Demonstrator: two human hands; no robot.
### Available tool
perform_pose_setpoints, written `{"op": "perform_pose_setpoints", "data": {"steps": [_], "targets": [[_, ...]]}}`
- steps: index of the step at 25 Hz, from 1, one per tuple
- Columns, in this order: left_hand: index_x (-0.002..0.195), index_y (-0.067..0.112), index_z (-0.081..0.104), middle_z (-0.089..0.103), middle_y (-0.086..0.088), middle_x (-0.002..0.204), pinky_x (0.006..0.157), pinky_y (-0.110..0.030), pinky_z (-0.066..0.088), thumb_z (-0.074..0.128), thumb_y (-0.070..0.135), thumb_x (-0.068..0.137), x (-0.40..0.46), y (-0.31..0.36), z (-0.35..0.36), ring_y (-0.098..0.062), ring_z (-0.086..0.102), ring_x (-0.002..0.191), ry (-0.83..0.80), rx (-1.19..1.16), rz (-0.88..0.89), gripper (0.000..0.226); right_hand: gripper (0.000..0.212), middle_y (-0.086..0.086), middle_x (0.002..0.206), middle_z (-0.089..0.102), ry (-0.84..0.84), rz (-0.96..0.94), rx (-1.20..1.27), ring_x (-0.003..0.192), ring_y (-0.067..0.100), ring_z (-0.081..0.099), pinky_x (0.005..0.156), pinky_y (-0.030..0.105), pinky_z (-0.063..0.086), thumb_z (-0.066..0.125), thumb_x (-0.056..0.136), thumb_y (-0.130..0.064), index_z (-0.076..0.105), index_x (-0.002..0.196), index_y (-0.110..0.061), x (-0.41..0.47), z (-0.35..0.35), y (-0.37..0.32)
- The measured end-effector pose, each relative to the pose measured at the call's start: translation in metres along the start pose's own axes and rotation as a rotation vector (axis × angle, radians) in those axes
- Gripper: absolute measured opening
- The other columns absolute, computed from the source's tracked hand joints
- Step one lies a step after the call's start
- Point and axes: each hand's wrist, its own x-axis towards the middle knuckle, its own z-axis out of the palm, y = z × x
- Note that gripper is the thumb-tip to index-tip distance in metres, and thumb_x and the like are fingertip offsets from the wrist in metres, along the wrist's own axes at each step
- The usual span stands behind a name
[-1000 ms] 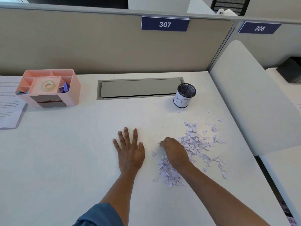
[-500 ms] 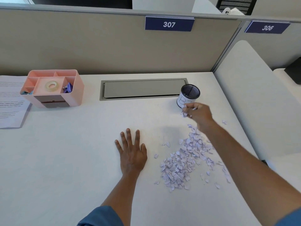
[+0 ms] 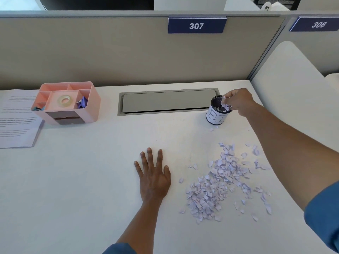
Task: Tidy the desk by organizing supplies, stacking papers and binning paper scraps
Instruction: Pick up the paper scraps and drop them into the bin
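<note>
A small bunch of lilac paper scraps (image 3: 225,105) is pinched between the curled fingertips of the right hand (image 3: 239,101), which is held directly over the open mouth of the small black mesh cup with a white hand-lettered label (image 3: 217,114), at about one o'clock on the white surface (image 3: 82,180). A few scraps are already seen inside the cup. The left hand (image 3: 154,177) is laid flat on the surface near the centre, its fingers spread and nothing held.

The main heap of torn lilac paper pieces (image 3: 218,186) is left at about four o'clock, well apart from the cup, so most of the binning is judged still to be done. The cup's mouth is narrow and the scraps are light: if the pinch is released off-centre or from too high, pieces could be scattered beside the cup, where two or three stray bits (image 3: 214,128) are already lying. The cup could also be tipped if its rim is knocked by the knuckles.

Further out, a grey recessed cable hatch (image 3: 167,101) is set at twelve o'clock, just beside the cup. A pink plastic compartment organiser (image 3: 91,107), holding a roll of clear tape (image 3: 64,100), is stood at ten o'clock, with printed paper sheets (image 3: 16,125) partly tucked beneath it. Nothing is found between the heap and the cup.
</note>
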Motion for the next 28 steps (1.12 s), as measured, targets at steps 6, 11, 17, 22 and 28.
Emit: {"op": "perform_pose_setpoints", "data": {"steps": [6,11,17,22,28], "targets": [[0.161,0.031,0.005,-0.005,-0.007,0.169,0.124,-0.057,-0.004,0.028,0.044,0.102,0.0,0.0,-0.002,-0.031,-0.009,0.155,-0.001,-0.009,0.0,0.064,0.015,0.011,0.098,0.069,-0.033,0.042,0.056,0.086,0.026,0.065,0.084,0.043,0.06,0.068,0.082,0.002,0.072,0.086,-0.011,0.003,0.003,-0.008],[0.161,0.03,0.008,-0.003,-0.008,0.169,0.124,-0.058,-0.003,0.03,0.043,0.102,-0.001,0.0,-0.003,-0.033,-0.007,0.156,0.007,-0.021,0.004,0.064,0.017,0.008,0.081,0.07,0.163,-0.068,0.087,0.068,0.025,0.065,0.078,0.046,0.061,0.06,0.082,-0.003,0.071,0.076,-0.015,-0.013,0.0,-0.002],[0.161,0.03,0.007,-0.004,-0.009,0.169,0.123,-0.058,-0.004,0.029,0.043,0.102,0.0,0.002,-0.005,-0.033,-0.008,0.155,-0.003,-0.019,0.002,0.064,0.008,0.007,0.105,0.073,0.006,-0.115,-0.315,0.1,0.03,0.067,0.092,0.04,0.054,0.066,0.085,-0.016,0.071,0.088,-0.02,-0.065,0.02,0.072],[0.161,0.03,0.008,-0.003,-0.009,0.169,0.123,-0.058,-0.004,0.029,0.043,0.102,-0.001,0.001,-0.004,-0.033,-0.006,0.155,-0.003,-0.011,-0.001,0.064,0.047,0.014,0.135,0.046,-0.192,-0.048,-0.683,0.122,0.037,0.045,0.098,0.045,0.047,0.058,0.094,-0.034,0.048,0.135,-0.012,-0.109,0.057,0.117],[0.161,0.029,0.01,-0.001,-0.009,0.169,0.123,-0.059,-0.003,0.031,0.043,0.102,-0.001,0.001,-0.003,-0.034,-0.005,0.155,-0.003,-0.014,-0.001,0.064,0.046,0.013,0.133,0.044,-0.201,-0.189,-0.867,0.119,0.032,0.046,0.087,0.039,0.051,0.053,0.095,-0.014,0.041,0.14,-0.015,-0.147,0.078,0.117]]}}
